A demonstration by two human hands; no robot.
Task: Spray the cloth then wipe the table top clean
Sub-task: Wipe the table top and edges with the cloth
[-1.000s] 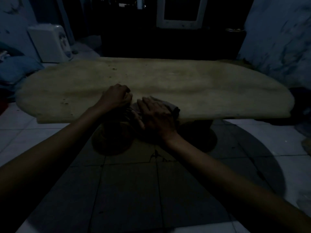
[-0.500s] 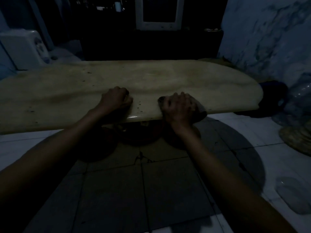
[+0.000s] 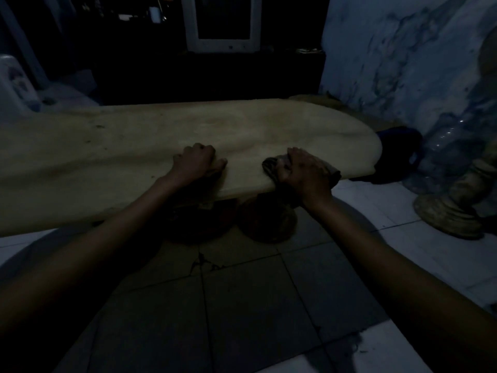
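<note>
- Cloth [image 3: 271, 165]: a dark, crumpled rag at the near edge of the table top [image 3: 161, 135], toward its right end. Part of it shows left of your knuckles, part shows right of your wrist, and part hangs over the rim below.
- Right hand [image 3: 305, 173]: your fingers curl over the rag and clamp it against the near rim of the table top, palm down. The wrist lies off the edge, over the floor.
- Left hand [image 3: 197, 162]: it rests on the table top just left of the rag, apart from it. The fingers are curled into a loose fist, knuckles up, with the thumb lying flat toward the right. In this dim light you cannot tell whether anything is held inside the fist.
- Table top: a long, pale slab with a rounded right end. Small dark specks show on its far left part. The near rim between your two hands catches a faint shine.
- Table bases [image 3: 266, 219]: two dark, rounded feet stand under the slab, below and between your hands.
- Floor [image 3: 269, 305]: pale square tiles, with a crack in the tile near the bases.
- Pedestal [image 3: 451, 211]: a turned stone-like stand at the right, well apart from the table.
- Bottle [image 3: 446, 146]: a clear plastic one just behind the pedestal, against the mottled blue wall [image 3: 403, 63].
- White frame [image 3: 223, 22]: far centre, in the dark background.
</note>
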